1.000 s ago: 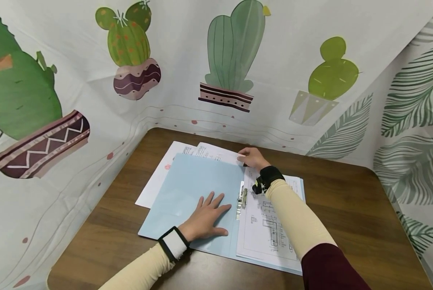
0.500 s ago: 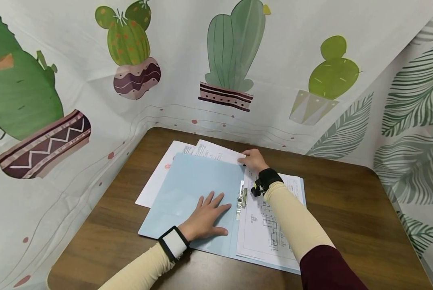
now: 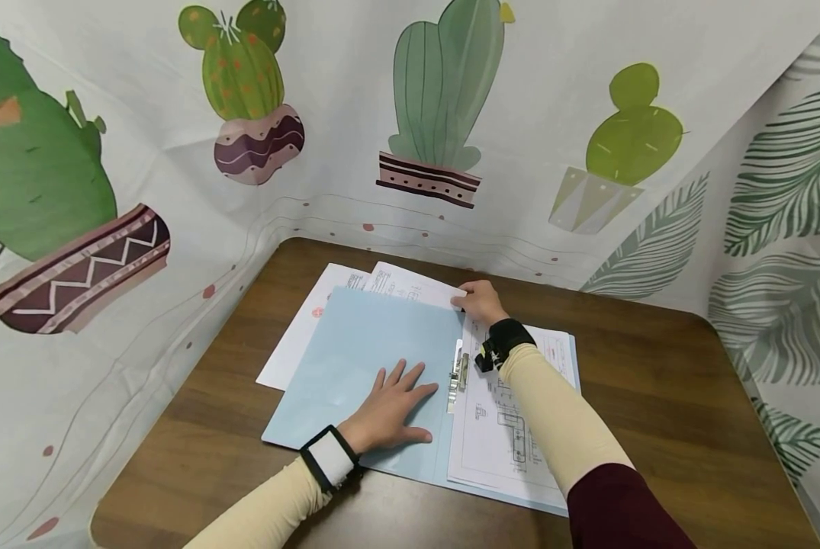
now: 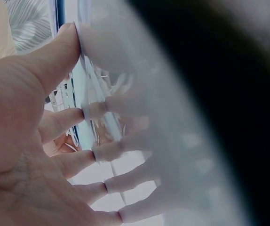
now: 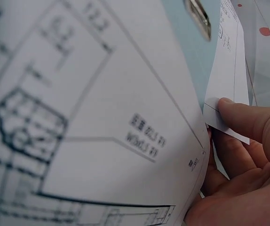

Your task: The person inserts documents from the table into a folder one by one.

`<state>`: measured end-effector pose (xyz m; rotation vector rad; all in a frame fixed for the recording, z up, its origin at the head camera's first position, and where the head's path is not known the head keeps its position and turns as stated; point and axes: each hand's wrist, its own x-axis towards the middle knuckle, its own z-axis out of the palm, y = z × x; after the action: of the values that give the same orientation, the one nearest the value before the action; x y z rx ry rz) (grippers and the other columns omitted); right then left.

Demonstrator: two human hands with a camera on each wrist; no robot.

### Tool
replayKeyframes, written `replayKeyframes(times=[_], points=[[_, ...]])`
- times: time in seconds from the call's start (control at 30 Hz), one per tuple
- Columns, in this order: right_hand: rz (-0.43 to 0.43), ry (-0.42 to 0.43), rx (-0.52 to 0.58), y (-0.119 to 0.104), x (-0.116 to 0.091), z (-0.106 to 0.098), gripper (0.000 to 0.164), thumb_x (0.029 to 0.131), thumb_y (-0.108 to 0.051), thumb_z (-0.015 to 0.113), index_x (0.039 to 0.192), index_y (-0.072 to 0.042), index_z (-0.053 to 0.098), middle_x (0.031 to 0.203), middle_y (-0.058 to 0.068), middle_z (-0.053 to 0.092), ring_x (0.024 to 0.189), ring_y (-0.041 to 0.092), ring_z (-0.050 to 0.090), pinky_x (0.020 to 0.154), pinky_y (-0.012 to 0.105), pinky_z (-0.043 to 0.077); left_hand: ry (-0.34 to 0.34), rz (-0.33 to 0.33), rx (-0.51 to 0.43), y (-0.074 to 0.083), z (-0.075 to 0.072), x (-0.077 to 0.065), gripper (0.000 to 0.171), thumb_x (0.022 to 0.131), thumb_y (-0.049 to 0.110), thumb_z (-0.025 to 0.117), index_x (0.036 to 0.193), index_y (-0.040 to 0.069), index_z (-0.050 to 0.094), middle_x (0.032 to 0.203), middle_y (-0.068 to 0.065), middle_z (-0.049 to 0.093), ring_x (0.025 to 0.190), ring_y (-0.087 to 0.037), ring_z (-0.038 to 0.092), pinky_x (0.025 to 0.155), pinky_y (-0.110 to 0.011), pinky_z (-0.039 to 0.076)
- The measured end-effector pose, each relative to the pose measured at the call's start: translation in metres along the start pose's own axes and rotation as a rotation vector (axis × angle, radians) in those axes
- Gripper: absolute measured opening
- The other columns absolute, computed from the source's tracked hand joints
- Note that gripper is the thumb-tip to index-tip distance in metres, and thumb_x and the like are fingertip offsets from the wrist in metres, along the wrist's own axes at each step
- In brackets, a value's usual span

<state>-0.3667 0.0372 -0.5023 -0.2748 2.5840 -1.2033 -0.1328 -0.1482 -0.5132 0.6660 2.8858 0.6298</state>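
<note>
A light-blue folder [image 3: 358, 335] lies spread on the table, its left cover flat. My left hand [image 3: 387, 418] rests palm-down on that cover with fingers spread; the left wrist view shows the palm [image 4: 12, 136] against the glossy surface. At the folder's top edge, my right hand [image 3: 481, 302] pinches the corner of a printed sheet [image 3: 419, 288] between thumb and fingers. Most of this sheet is hidden behind the cover. The right wrist view shows the thumb [image 5: 234, 110] on the sheet's corner. A metal clip [image 3: 459, 379] sits along the spine.
Drawing pages [image 3: 481, 446] lie on the folder's right side, partly under my right forearm. Another white sheet [image 3: 293, 335] with a red stamp sticks out left of the cover. Behind the brown table [image 3: 657, 412] hangs a cactus-print cloth [image 3: 341, 137].
My right hand and the pinched sheet have shifted very slightly toward the back of the table. The left hand stays in place on the cover.
</note>
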Motion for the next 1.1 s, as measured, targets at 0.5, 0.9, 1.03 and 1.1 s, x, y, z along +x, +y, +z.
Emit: replayKeyframes(times=[0.5,0.9,1.03,1.1], points=[[-0.148,0.15,0.078,-0.015,-0.004,-0.008,0.024,0.099,-0.014,0.067,0.12,-0.003,0.073,0.103,0.015,0.067,0.091,0.028,0.056,0.078,0.037,0.044,0.002,-0.001,-0.004,0.002,-0.003,0.0,0.079,0.083,0.051,0.082,0.147,0.012,0.057,0.162,-0.024,0.034,0.149,-0.055,0.023,0.11,-0.076,0.023],[-0.221,0.199,0.193,-0.037,-0.004,-0.014,0.02,0.102,-0.014,0.064,0.12,-0.006,0.071,0.11,0.014,0.064,0.094,0.027,0.059,0.076,0.036,0.055,-0.001,-0.012,0.005,0.003,0.0,0.0,0.08,0.081,0.052,0.083,0.147,0.013,0.058,0.162,-0.023,0.035,0.149,-0.054,0.023,0.11,-0.077,0.022],[-0.314,0.224,0.208,-0.046,-0.005,-0.019,0.018,0.104,-0.012,0.062,0.118,-0.005,0.07,0.106,0.014,0.065,0.087,0.028,0.06,0.068,0.031,0.052,-0.005,-0.015,0.005,0.003,0.0,0.0,0.081,0.081,0.053,0.083,0.147,0.014,0.058,0.162,-0.022,0.035,0.149,-0.053,0.023,0.11,-0.076,0.022],[-0.365,0.238,0.211,-0.051,-0.005,-0.021,0.017,0.104,-0.011,0.062,0.117,-0.004,0.07,0.106,0.014,0.068,0.086,0.03,0.061,0.066,0.029,0.049,-0.003,-0.013,0.005,0.003,0.0,0.0,0.081,0.081,0.052,0.083,0.147,0.014,0.058,0.162,-0.022,0.035,0.149,-0.053,0.023,0.11,-0.076,0.023]])
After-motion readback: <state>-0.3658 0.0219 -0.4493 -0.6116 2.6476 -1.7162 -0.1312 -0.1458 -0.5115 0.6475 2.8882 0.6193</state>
